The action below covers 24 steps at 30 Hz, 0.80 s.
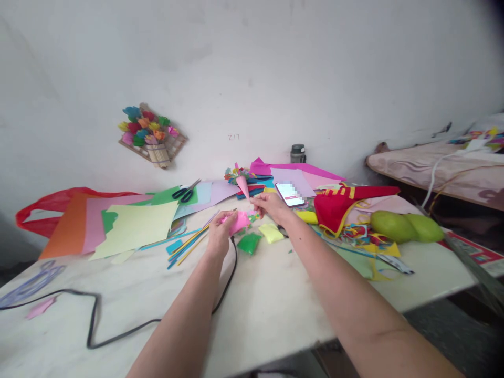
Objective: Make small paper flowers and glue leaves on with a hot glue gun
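Near the middle of the table, my left hand (pixel 223 231) is closed on a pink piece (pixel 239 223). My right hand (pixel 268 206) pinches with thumb and fingers just to the right of it; what it holds is too small to name. Below the hands lie a green packet (pixel 249 243) and a pale yellow packet (pixel 271 232). Behind them a pink paper cone (pixel 243 185) with colourful cut-outs rests on the papers. A black cable (pixel 233 268) runs up to the left hand and the pink piece. Coloured strips (pixel 189 246) lie left of my left hand.
Coloured sheets (pixel 134 226) and black scissors (pixel 186 192) lie at the left. A phone (pixel 289 195), red cloth (pixel 334 209), green fruits (pixel 405 227) and a cutter (pixel 396 264) are at the right. A dark bottle (pixel 298 153) stands by the wall.
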{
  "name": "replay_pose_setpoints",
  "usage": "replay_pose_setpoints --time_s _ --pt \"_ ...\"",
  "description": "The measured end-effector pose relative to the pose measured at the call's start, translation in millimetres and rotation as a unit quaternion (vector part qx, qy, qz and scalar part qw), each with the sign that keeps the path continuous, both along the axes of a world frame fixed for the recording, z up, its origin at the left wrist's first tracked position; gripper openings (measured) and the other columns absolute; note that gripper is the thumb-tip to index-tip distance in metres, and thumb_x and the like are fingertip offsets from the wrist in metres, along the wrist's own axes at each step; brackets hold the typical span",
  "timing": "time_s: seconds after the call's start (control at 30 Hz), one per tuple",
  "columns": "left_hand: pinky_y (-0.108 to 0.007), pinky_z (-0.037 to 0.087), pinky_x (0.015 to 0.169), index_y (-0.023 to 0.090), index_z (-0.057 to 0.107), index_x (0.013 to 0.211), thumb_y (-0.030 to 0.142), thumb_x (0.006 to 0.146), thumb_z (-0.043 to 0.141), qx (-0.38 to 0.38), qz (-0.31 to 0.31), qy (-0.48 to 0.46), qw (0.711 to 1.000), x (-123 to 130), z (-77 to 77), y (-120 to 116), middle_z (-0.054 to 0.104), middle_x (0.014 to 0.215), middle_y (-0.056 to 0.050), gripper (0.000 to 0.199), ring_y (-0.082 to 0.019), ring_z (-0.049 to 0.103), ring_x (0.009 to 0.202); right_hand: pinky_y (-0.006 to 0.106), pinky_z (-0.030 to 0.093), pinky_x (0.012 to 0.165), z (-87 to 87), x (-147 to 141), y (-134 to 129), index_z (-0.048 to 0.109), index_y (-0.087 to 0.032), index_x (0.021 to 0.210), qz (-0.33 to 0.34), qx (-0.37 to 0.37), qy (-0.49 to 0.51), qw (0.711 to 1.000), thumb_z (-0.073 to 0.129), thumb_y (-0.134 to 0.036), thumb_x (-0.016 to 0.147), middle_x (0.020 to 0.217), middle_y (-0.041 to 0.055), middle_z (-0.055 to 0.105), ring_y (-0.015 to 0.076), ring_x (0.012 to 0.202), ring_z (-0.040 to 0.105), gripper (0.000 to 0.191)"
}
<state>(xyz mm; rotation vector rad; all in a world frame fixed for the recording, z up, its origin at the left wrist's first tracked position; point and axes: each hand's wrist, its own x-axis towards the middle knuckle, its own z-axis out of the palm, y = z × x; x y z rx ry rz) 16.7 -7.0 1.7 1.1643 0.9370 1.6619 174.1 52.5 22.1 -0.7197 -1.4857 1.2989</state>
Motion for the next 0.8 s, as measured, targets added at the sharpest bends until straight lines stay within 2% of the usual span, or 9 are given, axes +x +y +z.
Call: replay_pose_setpoints --time_s 0.13,0.23,0.37,0.47,0.57,0.8 --pt "-0.020 0.041 0.047 0.013 0.058 0.065 0.034 0.055 0.069 0.001 0.003 -0.005 1.000 1 -0.8 1 0.055 0.060 0.002 0.025 -0.008 0.049 0.050 0.018 0.038 0.034 -0.3 0 -1 0.054 -0.013 0.062 -0.001 0.004 0.000 1.000 0.063 -0.038 0.065 0.049 -0.0029 0.054 0.0052 0.036 0.045 0.027" --pt "-0.022 0.041 0.049 0.013 0.060 0.067 0.035 0.055 0.069 -0.003 -0.001 -0.015 1.000 1 -1.5 2 0.058 0.060 0.001 0.027 -0.009 0.051 0.051 0.018 0.042 0.039 -1.8 -1 1 0.057 -0.012 0.064 -0.006 0.012 -0.006 1.000 0.066 -0.031 0.062 0.052 -0.0020 0.056 0.0059 0.040 0.049 0.021" --pt "-0.022 0.042 0.051 0.011 0.063 0.075 0.036 0.056 0.069 -0.005 0.014 -0.005 1.000 0 -4.8 5 0.062 0.070 -0.004 0.032 -0.012 0.055 0.058 0.020 0.047 0.047 -0.4 2 3 0.061 -0.011 0.072 -0.037 0.001 0.008 0.999 0.067 -0.020 0.059 0.056 -0.0012 0.060 0.0068 0.044 0.053 0.017" --pt "-0.021 0.042 0.050 0.010 0.064 0.080 0.036 0.058 0.068 -0.001 0.015 0.015 1.000 -1 -6.3 6 0.062 0.073 -0.005 0.034 -0.011 0.054 0.058 0.020 0.046 0.043 2.7 6 4 0.059 -0.011 0.066 -0.046 -0.004 0.027 0.999 0.064 -0.021 0.062 0.053 -0.0012 0.058 0.0065 0.042 0.051 0.012" --pt "-0.022 0.044 0.050 0.011 0.063 0.078 0.036 0.058 0.068 -0.004 -0.009 0.013 1.000 1 -4.8 5 0.061 0.071 -0.004 0.033 -0.011 0.055 0.057 0.020 0.045 0.039 5.1 12 5 0.057 -0.011 0.061 -0.058 -0.001 0.037 0.998 0.063 -0.022 0.064 0.052 -0.0011 0.057 0.0065 0.040 0.049 0.012" --pt "-0.026 0.048 0.048 0.013 0.058 0.080 0.037 0.055 0.069 -0.051 -0.023 0.023 0.998 16 -0.1 5 0.058 0.063 -0.001 0.036 -0.012 0.056 0.052 0.020 0.046 0.040 7.5 24 7 0.052 -0.014 0.069 -0.127 -0.007 0.041 0.991 0.060 -0.013 0.067 0.053 -0.0016 0.059 0.0079 0.041 0.053 0.009"
